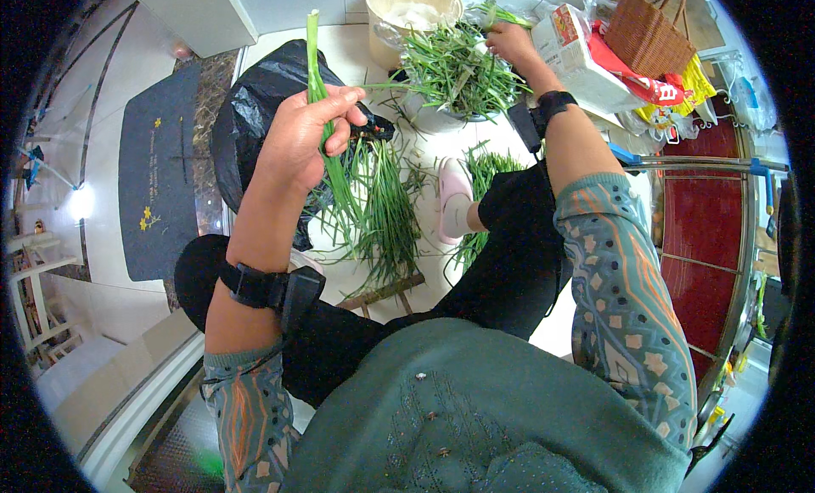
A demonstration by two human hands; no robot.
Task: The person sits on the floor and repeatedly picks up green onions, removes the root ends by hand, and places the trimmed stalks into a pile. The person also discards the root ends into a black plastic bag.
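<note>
My left hand (318,127) is closed around a few long green stalks (312,53), whose pale ends point up and whose leaves hang down. A thin green leaf reaches from its fingertips towards the heap of cut greens (458,69) on a bucket. My right hand (509,44) is at the far right edge of that heap, by a clear plastic bag with green stalks (506,15); its fingertips are partly hidden, so its grip is unclear. Below my left hand, a bunch of long thin green leaves (388,206) lies on the floor.
A black plastic bag (255,104) lies at the left, a cream bucket (382,28) beyond. A white box (573,60) and a brown woven basket (649,31) are at the upper right. More greens (493,168) lie beside my pink shoe (453,187). Loose leaves litter the floor.
</note>
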